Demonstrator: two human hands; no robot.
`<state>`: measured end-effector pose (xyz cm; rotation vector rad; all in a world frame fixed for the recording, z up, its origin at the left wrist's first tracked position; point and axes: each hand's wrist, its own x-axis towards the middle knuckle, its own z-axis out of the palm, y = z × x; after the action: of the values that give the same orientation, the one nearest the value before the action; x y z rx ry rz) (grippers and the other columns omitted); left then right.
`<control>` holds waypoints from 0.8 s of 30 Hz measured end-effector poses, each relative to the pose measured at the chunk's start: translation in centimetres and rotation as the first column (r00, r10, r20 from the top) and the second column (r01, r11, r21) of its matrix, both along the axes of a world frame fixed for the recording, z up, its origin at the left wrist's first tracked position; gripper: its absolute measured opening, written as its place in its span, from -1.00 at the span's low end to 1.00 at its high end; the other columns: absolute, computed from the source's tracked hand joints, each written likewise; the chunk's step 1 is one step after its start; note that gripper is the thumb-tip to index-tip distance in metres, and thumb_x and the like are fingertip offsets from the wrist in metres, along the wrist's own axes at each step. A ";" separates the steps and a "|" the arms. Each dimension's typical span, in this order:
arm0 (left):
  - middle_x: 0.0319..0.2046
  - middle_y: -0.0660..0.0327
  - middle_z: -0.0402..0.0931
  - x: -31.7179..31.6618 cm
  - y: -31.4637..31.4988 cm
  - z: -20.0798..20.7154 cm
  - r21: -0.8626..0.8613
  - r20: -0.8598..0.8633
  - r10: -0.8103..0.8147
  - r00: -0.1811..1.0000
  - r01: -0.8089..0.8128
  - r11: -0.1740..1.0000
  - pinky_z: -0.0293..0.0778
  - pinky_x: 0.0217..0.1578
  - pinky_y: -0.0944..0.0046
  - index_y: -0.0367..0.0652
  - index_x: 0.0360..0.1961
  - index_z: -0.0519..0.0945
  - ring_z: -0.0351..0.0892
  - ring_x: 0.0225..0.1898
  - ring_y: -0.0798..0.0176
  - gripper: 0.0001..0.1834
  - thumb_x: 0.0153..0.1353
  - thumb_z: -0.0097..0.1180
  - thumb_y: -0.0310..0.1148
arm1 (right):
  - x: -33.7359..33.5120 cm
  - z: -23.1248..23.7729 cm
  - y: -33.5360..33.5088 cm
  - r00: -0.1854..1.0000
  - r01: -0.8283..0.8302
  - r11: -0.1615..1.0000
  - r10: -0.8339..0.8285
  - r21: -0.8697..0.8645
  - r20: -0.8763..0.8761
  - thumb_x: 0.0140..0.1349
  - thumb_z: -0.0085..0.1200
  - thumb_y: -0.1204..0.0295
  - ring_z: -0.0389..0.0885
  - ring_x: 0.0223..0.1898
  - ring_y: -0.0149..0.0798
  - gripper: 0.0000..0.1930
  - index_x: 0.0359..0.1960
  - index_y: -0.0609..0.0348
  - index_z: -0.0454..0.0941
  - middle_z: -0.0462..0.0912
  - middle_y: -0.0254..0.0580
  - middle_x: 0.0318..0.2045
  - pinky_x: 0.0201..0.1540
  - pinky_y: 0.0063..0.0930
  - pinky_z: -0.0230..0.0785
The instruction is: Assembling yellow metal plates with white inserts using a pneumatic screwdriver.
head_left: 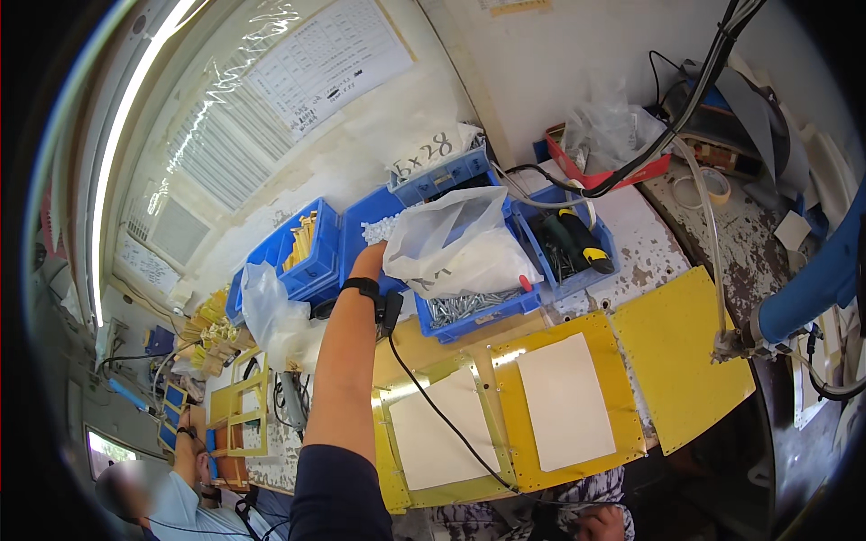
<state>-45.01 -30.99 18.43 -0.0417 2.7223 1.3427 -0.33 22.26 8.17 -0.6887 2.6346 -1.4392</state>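
Note:
My left hand (368, 261) reaches up into a blue bin (361, 216) of small white parts (383, 227). Its fingers are hidden at the bin's edge, beside a clear plastic bag (460, 239). A black wristband (363, 287) with a black cable (433, 406) sits on that wrist, and the sleeve is dark blue. My right hand (603, 521) lies low at the bottom edge over patterned cloth, fingers curled and mostly cut off. Yellow metal panels (686, 352) with white paper sheets (564, 397) lie between the two hands.
A blue bin of silver screws (469, 308) sits under the bag. Another blue bin holds a black and yellow screwdriver (582, 242). A red tray (622, 171) of bags and a tape roll (714, 185) stand at the back right. At the lower left, a co-worker's hand (187, 424) rests by yellow frames (239, 415).

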 end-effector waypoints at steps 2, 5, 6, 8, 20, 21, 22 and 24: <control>-0.21 0.16 0.57 -1.3 -2.5 -2.3 0.030 0.000 0.024 1.000 -0.024 0.999 0.38 -0.18 0.30 -0.28 -0.17 0.57 0.48 -0.29 0.30 -0.63 0.11 0.06 -0.22 | 0.1 -0.2 -0.1 1.000 0.007 1.000 -0.007 0.002 -0.004 -0.08 0.07 0.52 0.32 -0.40 0.08 -0.80 -0.36 0.18 0.42 0.39 0.01 -0.37 -0.37 -0.08 0.17; -0.32 0.16 0.58 -2.3 -5.2 -4.2 0.110 0.008 0.110 0.994 -0.110 0.988 0.42 -0.27 0.29 -0.29 -0.26 0.59 0.52 -0.35 0.30 -0.75 0.12 0.06 -0.34 | 0.0 -0.5 0.1 1.000 0.002 1.000 -0.002 0.001 0.012 -0.10 0.08 0.53 0.35 -0.39 0.08 -0.80 -0.36 0.18 0.44 0.40 0.00 -0.36 -0.37 -0.09 0.20; -0.35 0.16 0.59 -2.4 -5.5 -4.3 0.141 0.010 0.134 0.991 -0.134 0.981 0.43 -0.30 0.28 -0.29 -0.29 0.60 0.53 -0.37 0.30 -0.79 0.13 0.06 -0.38 | 0.1 -0.5 0.2 1.000 0.002 1.000 -0.002 0.009 0.028 -0.10 0.08 0.53 0.36 -0.38 0.08 -0.80 -0.37 0.18 0.45 0.41 0.00 -0.36 -0.37 -0.10 0.22; -0.35 0.17 0.59 -2.5 -5.1 -4.2 0.113 -0.001 0.124 0.992 -0.123 0.986 0.43 -0.31 0.29 -0.29 -0.29 0.60 0.52 -0.37 0.31 -0.79 0.12 0.06 -0.37 | 0.1 -0.8 0.2 1.000 0.002 1.000 -0.003 0.005 0.027 -0.10 0.08 0.53 0.38 -0.36 0.07 -0.81 -0.37 0.18 0.45 0.41 0.00 -0.35 -0.35 -0.11 0.24; -0.38 0.20 0.59 -2.8 -5.0 -4.2 0.039 0.037 0.081 0.996 -0.083 0.996 0.41 -0.33 0.30 -0.26 -0.31 0.62 0.49 -0.41 0.36 -0.77 0.12 0.08 -0.33 | 0.4 -0.2 0.2 0.993 0.006 1.000 -0.006 0.001 0.117 -0.06 0.04 0.56 0.41 -0.33 0.10 -0.83 -0.35 0.22 0.48 0.44 0.02 -0.33 -0.31 -0.14 0.28; -0.39 0.20 0.59 -2.5 -3.8 -3.6 0.028 0.035 0.115 0.993 -0.116 0.993 0.41 -0.33 0.30 -0.26 -0.31 0.62 0.49 -0.41 0.36 -0.77 0.12 0.07 -0.33 | 0.4 -0.2 0.1 0.993 0.015 1.000 -0.016 0.008 0.121 -0.05 0.04 0.56 0.41 -0.32 0.10 -0.83 -0.35 0.22 0.48 0.44 0.02 -0.33 -0.30 -0.14 0.29; -0.39 0.20 0.59 -1.9 -3.0 -2.8 0.028 0.036 0.117 0.993 -0.118 0.993 0.41 -0.33 0.30 -0.26 -0.31 0.62 0.49 -0.41 0.36 -0.77 0.12 0.07 -0.33 | 0.4 -0.2 0.0 0.992 0.016 1.000 -0.017 0.010 0.122 -0.05 0.04 0.56 0.42 -0.32 0.10 -0.83 -0.35 0.22 0.48 0.45 0.02 -0.33 -0.29 -0.14 0.29; -0.33 0.21 0.58 -0.9 -0.9 -1.2 0.018 0.066 0.062 0.996 -0.063 0.998 0.41 -0.29 0.30 -0.27 -0.26 0.60 0.48 -0.37 0.36 -0.74 0.11 0.08 -0.31 | 0.4 -0.2 0.0 0.995 0.017 1.000 -0.018 0.013 0.101 -0.04 0.04 0.56 0.42 -0.31 0.09 -0.83 -0.34 0.22 0.48 0.45 0.02 -0.32 -0.29 -0.15 0.29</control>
<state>-45.89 -31.87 17.20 -0.1669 2.6746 1.3591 0.05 22.25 7.95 -0.5764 2.5769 -1.4209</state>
